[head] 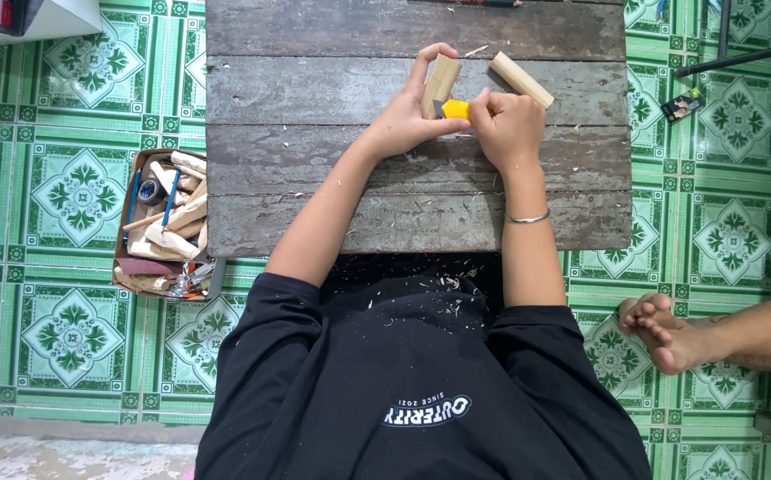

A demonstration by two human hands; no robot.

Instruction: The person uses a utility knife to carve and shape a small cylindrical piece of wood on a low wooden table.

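- Well off to the left of the person's left hand, down on the green patterned floor tiles (65,196), sits an open cardboard box (165,227) stuffed with pale wood offcuts, a couple of blue-handled tools and other small odds and ends I cannot make out.
- The work surface is a low table of grey weathered planks (314,89), dusted with wood shavings; both forearms lie across it from the near edge.
- The left hand (408,116) is curled around a short wooden block (440,84), thumb and fingers wrapped on its sides, so the block stands tilted on the plank with its top end leaning away from the person.
- Just right of that hand, touching the lower end of the block, is a small yellow tool (455,108) with a dark tip; it looks like a cutter, though the blade itself is too small to see clearly.
- The right hand (507,124) is clenched into a fist about the rear of the yellow tool, knuckles up, pressed close against the left hand's fingertips.
- A thin silver bangle (528,218) circles the right wrist.
- Just beyond the right hand, a second wooden block (521,80) lies flat and slanted on the planks, free of both hands.
- Far to the right and nearer than the hands, another person's bare foot (661,333) rests on the tiles.
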